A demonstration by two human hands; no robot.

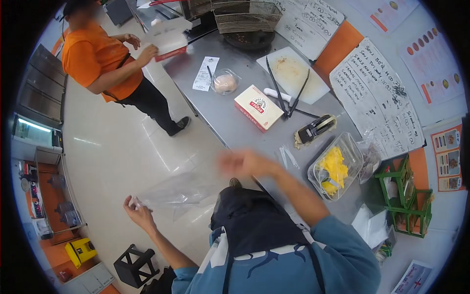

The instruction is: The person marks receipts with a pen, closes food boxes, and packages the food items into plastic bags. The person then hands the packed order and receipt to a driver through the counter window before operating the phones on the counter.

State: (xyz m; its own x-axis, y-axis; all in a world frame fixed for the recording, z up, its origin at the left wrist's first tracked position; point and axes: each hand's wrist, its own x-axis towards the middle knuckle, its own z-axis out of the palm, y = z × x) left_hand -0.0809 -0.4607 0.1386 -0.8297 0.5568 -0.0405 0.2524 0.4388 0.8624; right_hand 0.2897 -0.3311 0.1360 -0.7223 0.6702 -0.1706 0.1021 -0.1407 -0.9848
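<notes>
A clear plastic bag (178,193) stretches out in front of my body, above the tiled floor. My left hand (139,209) is closed on its left end. Near the bag's right end is my right hand (242,164), smeared by motion, so its fingers and any contact with the bag cannot be made out. On the steel counter beyond my right hand stands a closed white and red food box (258,109). Behind it a clear round container (225,82) holds something pale, beside a printed receipt (205,73).
A person in orange (100,61) holds an open box (169,44) at the counter's far left. Along the counter (210,117) are black tongs (289,90), a white cutting board (293,73), a tape dispenser (316,130) and a tub of yellow food (335,166). A black stool (135,265) stands lower left.
</notes>
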